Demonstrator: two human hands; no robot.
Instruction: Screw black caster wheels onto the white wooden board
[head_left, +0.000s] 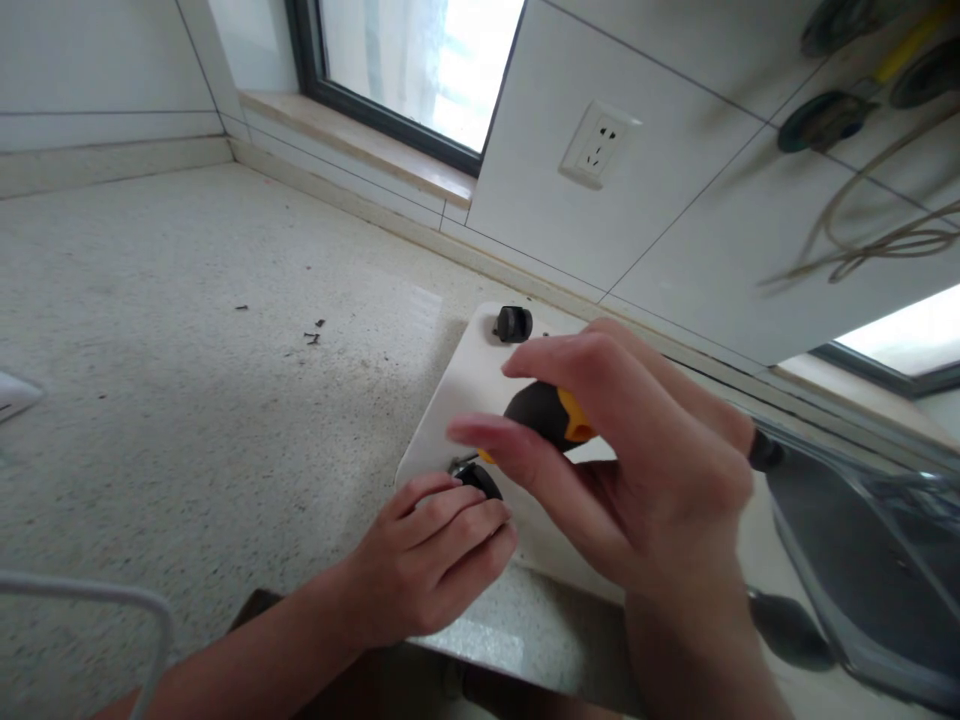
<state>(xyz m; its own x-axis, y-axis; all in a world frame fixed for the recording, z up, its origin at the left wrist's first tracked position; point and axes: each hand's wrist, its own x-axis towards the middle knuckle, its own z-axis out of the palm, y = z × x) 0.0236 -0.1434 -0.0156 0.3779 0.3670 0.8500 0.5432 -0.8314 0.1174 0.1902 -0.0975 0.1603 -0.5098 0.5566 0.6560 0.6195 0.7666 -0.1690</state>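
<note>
My right hand [637,450] is around the black and yellow handle of a screwdriver [544,415], with the thumb and index finger loosely spread beside it. The screwdriver's shaft runs down to the left, to a black caster [480,480] near the corner of a white board [450,410]. Closed over that caster is my left hand [442,550], its fingers pressed on the wheel and hiding part of it. A second black caster [514,323] stands on the board's far left corner. My right hand and forearm cover much of the board.
Several small dark screws [313,338] lie on the speckled countertop [187,380] at the left. A white cable [97,590] crosses the lower left. Behind are a tiled wall with a socket [598,145] and a window [412,70]. A metal sink [855,560] is at right.
</note>
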